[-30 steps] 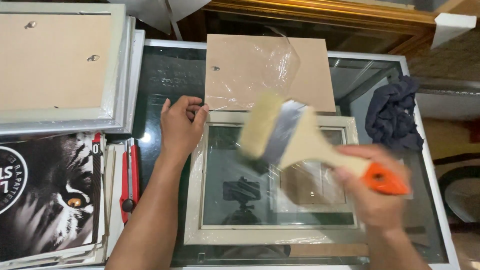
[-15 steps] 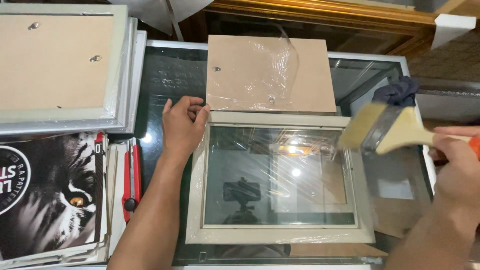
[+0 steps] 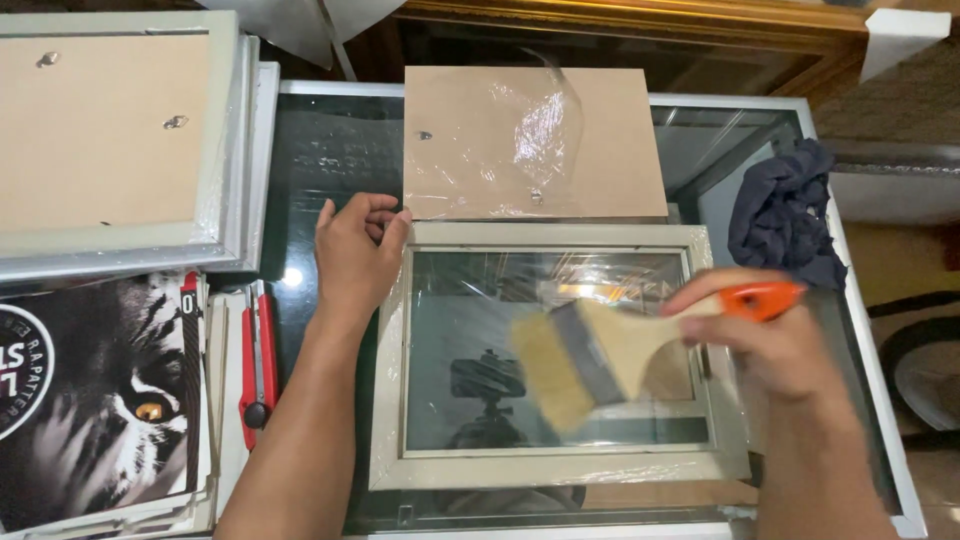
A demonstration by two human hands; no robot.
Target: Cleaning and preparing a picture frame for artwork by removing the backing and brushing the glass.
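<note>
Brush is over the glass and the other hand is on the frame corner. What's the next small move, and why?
Probably sweep the brush leftward across the glass. The right hand holds its bristles over the pane's lower middle, the left hand steadies the frame at its top-left corner, and the left part of the pane lies open beside the bristles.

Glass-topped table [image 3: 330, 150], gilt frame [image 3: 620, 22] behind

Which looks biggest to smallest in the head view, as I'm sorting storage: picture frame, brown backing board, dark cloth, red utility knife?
1. Picture frame
2. Brown backing board
3. Dark cloth
4. Red utility knife, partly hidden, so least sure
</note>
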